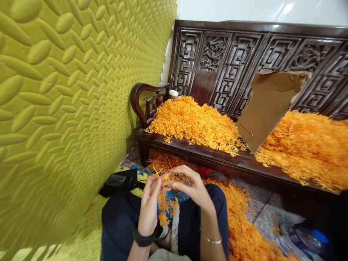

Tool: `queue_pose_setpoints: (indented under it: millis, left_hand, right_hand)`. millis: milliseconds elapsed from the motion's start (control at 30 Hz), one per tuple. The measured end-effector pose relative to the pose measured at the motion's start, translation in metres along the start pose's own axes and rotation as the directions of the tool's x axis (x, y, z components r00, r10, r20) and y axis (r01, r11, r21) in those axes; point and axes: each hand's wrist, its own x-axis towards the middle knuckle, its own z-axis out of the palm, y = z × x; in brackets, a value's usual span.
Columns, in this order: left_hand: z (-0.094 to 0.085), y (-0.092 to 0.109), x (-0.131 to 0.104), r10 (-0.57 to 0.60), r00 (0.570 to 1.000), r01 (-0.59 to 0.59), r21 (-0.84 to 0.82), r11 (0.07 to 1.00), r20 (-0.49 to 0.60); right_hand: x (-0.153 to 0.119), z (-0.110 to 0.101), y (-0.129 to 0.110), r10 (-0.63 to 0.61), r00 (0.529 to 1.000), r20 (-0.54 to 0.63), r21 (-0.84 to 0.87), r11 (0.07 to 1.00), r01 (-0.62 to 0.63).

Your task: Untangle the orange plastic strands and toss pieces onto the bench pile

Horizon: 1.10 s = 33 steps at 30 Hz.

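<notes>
My left hand [150,203], with a dark band on its wrist, pinches a thin orange plastic piece [163,184] between thumb and fingers, above my lap. Close beside it on the right is my right hand [192,186], its fingers bent and spread around the same piece; its fingertips are near or touching the strands, and I cannot tell whether they grip. More orange pieces [163,210] hang or lie just below my hands, between my knees.
A dark carved wooden bench [190,146] holds two orange piles, parted by a cardboard sheet [265,105]. A yellow textured mat [81,90] stands at the left. More orange pieces [241,224] and a blue-capped bottle [312,239] lie on the floor at the right.
</notes>
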Motion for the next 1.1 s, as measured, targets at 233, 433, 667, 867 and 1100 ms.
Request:
queue_pose_setpoints:
  millis: [233,433,667,867,1100]
  left_hand:
    - [-0.004,-0.008,-0.002,0.024,1.000,-0.026,0.079,0.997,0.019]
    - [-0.002,-0.013,-0.006,0.010,0.982,-0.051,0.215,0.975,0.188]
    - [0.011,-0.016,-0.013,0.001,0.968,-0.071,0.270,0.960,0.249]
    - [0.028,-0.017,-0.021,-0.037,0.949,-0.046,0.254,0.966,0.313]
    - [0.034,-0.018,-0.033,0.033,0.958,-0.137,0.352,0.926,0.286]
  right_hand:
    - [-0.010,0.023,0.003,0.012,0.989,-0.146,-0.035,0.999,-0.017]
    - [-0.021,0.021,0.010,0.147,0.947,-0.287,0.226,0.971,-0.082]
    - [-0.025,0.020,0.012,0.220,0.817,-0.533,0.269,0.960,-0.083]
    - [-0.027,0.011,0.007,0.147,0.703,-0.695,0.185,0.982,-0.022]
    - [-0.021,0.004,-0.007,0.032,0.661,-0.750,0.079,0.996,0.041]
